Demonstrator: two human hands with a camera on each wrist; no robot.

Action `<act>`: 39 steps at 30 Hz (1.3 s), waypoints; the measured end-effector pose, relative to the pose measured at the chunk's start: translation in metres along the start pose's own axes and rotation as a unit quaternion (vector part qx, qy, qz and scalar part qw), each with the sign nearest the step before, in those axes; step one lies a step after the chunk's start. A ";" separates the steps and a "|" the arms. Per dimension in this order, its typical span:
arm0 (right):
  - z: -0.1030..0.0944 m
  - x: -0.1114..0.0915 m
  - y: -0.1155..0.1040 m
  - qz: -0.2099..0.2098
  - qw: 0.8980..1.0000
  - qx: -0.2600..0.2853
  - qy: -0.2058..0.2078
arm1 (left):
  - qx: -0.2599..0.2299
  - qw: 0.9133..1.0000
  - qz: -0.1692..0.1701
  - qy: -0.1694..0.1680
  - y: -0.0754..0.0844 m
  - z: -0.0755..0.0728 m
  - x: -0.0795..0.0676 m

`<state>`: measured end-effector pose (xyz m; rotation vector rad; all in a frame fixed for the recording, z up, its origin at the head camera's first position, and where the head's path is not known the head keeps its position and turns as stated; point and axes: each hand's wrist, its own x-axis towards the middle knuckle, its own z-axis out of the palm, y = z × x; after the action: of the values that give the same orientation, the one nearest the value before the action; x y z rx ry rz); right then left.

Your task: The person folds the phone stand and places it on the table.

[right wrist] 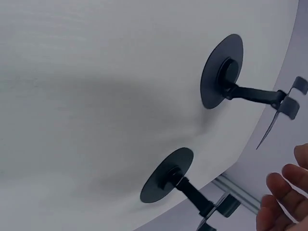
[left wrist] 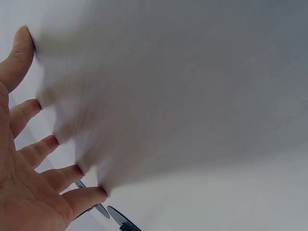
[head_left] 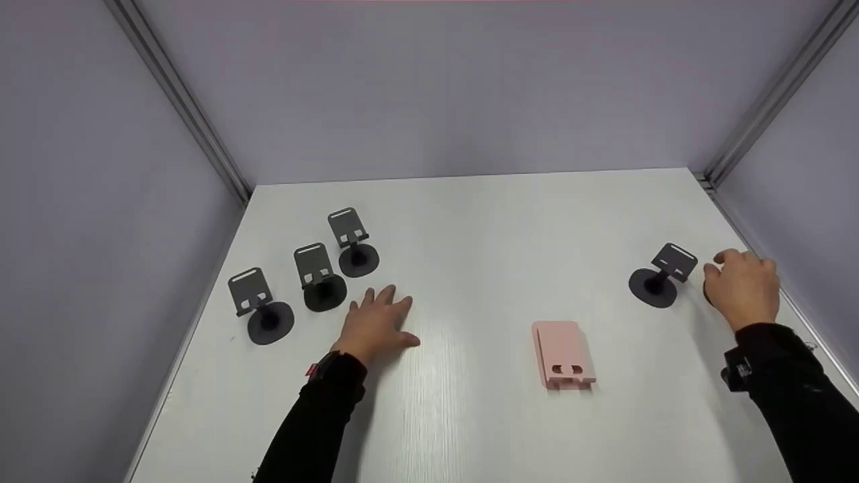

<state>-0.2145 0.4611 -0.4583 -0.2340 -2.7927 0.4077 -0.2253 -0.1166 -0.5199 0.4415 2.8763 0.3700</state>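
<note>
My left hand point(head_left: 376, 329) rests on the white table point(head_left: 470, 255) with fingers spread; in the left wrist view its fingertips touch the surface and hold nothing. My right hand point(head_left: 741, 285) hovers at the right, fingers loosely bent, beside a black phone stand point(head_left: 654, 288) with a round base. The right wrist view shows two black stands, an upper one point(right wrist: 209, 79) and a lower one point(right wrist: 161, 180), both apart from the fingers point(right wrist: 284, 192). From the head, my right hand hides most of one of these. A pink folded phone stand point(head_left: 564, 349) lies between my hands.
Three more black phone stands stand at the left: a front one point(head_left: 270, 323), a middle one point(head_left: 325, 293) and a back one point(head_left: 359, 260). Pale walls point(head_left: 436, 87) enclose the table at the back and both sides, with metal posts in the corners.
</note>
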 end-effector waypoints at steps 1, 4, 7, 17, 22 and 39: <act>-0.001 -0.001 0.004 0.014 1.000 -0.005 -0.009 | -0.002 1.000 0.000 0.001 0.000 0.000 0.000; -0.004 -0.004 0.015 0.046 0.998 -0.011 -0.040 | -0.005 1.000 -0.001 -0.002 0.000 0.000 0.001; -0.004 -0.007 0.020 0.055 0.997 -0.003 -0.052 | -0.005 1.000 -0.002 -0.001 -0.001 0.001 0.001; 0.002 -0.010 0.018 0.062 0.997 0.016 -0.050 | -0.007 1.000 -0.005 -0.007 0.001 0.000 0.000; 0.002 -0.011 0.019 0.062 0.996 0.021 -0.053 | -0.002 1.000 -0.003 -0.006 0.000 0.000 0.000; 0.005 -0.011 0.025 0.033 0.999 -0.024 -0.023 | -0.010 1.000 -0.007 -0.015 0.001 -0.002 -0.001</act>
<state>-0.2026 0.4812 -0.4739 -0.3332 -2.8484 0.3657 -0.2248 -0.1167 -0.5182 0.4189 2.8417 0.3864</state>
